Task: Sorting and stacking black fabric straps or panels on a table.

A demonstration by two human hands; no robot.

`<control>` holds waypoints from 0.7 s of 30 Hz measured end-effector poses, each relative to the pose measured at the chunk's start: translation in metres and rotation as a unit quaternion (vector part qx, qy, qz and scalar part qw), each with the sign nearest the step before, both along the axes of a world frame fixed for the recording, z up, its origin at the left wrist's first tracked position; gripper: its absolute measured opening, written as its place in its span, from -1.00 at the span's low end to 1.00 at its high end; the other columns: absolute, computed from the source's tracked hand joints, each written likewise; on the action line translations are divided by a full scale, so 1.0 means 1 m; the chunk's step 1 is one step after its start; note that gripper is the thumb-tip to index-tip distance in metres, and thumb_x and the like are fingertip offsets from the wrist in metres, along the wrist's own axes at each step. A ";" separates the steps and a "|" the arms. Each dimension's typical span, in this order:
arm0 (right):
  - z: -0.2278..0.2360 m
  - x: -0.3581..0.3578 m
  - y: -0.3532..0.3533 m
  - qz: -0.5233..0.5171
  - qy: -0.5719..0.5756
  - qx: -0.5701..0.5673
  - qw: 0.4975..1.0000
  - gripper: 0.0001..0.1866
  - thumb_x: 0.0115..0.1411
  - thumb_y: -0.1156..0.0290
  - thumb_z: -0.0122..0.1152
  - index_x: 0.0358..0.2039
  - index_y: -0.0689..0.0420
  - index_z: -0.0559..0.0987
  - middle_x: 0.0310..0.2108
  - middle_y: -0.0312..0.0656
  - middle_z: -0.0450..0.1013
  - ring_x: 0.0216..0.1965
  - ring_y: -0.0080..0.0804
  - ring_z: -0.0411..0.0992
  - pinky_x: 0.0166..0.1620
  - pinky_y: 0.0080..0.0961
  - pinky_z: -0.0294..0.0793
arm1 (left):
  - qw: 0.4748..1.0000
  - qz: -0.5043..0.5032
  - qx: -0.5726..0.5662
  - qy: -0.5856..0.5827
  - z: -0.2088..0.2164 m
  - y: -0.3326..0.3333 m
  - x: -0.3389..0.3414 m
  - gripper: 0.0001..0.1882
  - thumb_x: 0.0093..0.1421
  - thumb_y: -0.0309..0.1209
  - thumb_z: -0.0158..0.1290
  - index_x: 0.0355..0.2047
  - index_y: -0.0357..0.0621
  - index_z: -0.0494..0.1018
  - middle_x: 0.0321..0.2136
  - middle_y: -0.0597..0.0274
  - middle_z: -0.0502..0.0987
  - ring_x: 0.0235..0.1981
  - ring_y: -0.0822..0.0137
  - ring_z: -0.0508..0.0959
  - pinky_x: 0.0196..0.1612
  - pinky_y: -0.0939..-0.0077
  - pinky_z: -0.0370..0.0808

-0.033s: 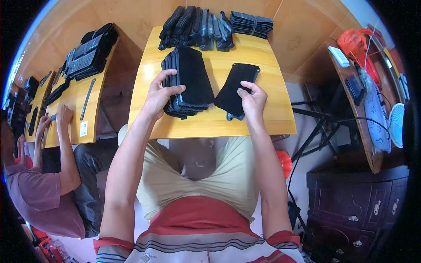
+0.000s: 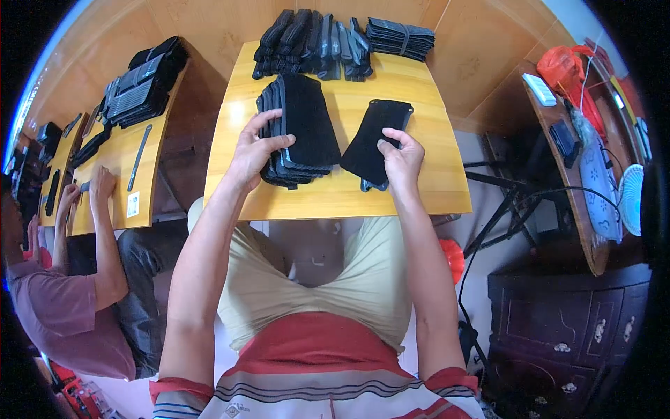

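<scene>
2 hands work over the yellow tabletop (image 2: 419,188), mine. Along its far edge lies a row of black cases (image 2: 314,42) and, at the far right corner, a strapped bundle (image 2: 401,36). Near the middle sits a stack of black cases (image 2: 300,133); my left hand (image 2: 252,152) rests on its left side, grip closed over the top case. Just beside it, toward the near edge, my right hand (image 2: 401,159) pinches a single black case (image 2: 373,140) lying flat.
</scene>
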State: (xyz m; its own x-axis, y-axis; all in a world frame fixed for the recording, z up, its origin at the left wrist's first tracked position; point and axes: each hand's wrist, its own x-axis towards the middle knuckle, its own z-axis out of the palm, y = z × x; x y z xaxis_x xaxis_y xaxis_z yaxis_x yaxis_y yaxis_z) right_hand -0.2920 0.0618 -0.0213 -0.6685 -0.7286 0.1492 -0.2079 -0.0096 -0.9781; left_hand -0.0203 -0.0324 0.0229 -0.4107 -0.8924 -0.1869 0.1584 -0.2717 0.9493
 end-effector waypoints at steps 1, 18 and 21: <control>0.002 0.002 0.000 0.001 0.000 0.000 1.000 -0.75 0.08 0.61 0.33 -0.18 0.23 0.70 -0.56 -0.32 0.51 -0.56 -0.64 0.39 -0.44 -0.59 0.38 | 0.998 0.008 -0.059 -0.031 -0.009 -0.005 0.001 -0.24 0.02 -0.62 0.32 0.26 0.04 0.37 0.25 -0.23 0.29 0.22 0.11 0.42 0.14 0.31 0.48; 0.130 0.057 0.026 0.026 0.294 -0.177 0.939 -0.81 0.17 0.61 0.26 -0.20 0.21 0.70 -0.31 -0.05 0.63 -0.27 -0.22 0.61 -0.10 -0.44 0.54 | 0.935 0.012 -0.272 -0.228 -0.011 0.002 0.000 -0.63 0.16 -0.34 0.18 0.01 0.12 0.65 0.44 -0.22 0.06 0.53 -0.01 -0.09 0.49 0.23 -0.03; 0.110 0.028 0.024 -0.008 0.179 -0.149 0.972 -0.82 0.19 0.60 0.27 -0.19 0.26 0.70 -0.27 -0.12 0.65 -0.24 -0.39 0.59 -0.08 -0.49 0.54 | 0.933 0.013 -0.282 -0.225 -0.011 0.003 -0.007 -0.64 0.16 -0.31 0.18 0.00 0.12 0.65 0.44 -0.23 0.07 0.53 -0.03 -0.09 0.49 0.21 -0.02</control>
State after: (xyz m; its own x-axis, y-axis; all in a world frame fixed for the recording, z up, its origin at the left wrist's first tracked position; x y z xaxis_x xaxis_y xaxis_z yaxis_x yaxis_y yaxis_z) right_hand -0.2636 0.0857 0.0891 -0.5460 -0.6066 0.5779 -0.5375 -0.2754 -0.7970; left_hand -0.0275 -0.0294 0.0121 -0.3811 -0.9094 0.1666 -0.2908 0.2889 0.9121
